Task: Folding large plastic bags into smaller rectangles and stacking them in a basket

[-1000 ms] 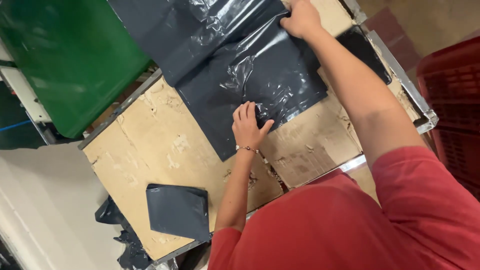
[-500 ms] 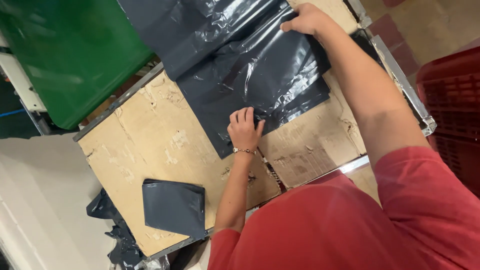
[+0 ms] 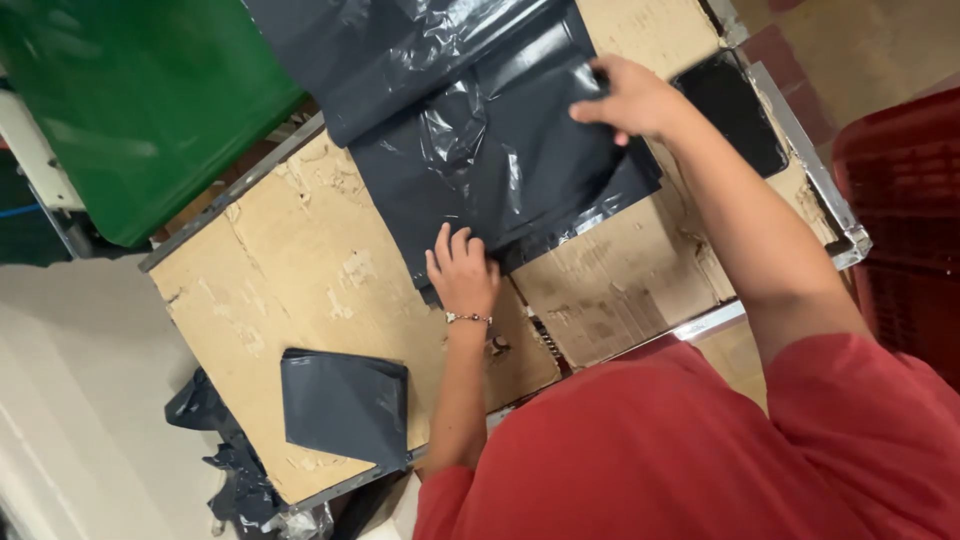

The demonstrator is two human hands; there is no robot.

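Lying across the far half of the cardboard-covered table (image 3: pixel 300 290), the dark grey plastic bag (image 3: pixel 500 170) is being folded over on itself. The left hand (image 3: pixel 462 272) is pressing flat, fingers spread, on the bag's near corner. The right hand (image 3: pixel 630 100) is pinching the bag's far edge, holding a fold of film. A folded bag (image 3: pixel 345 405) is resting near the table's front edge, well apart. A green bin (image 3: pixel 140 100) is standing beyond the table.
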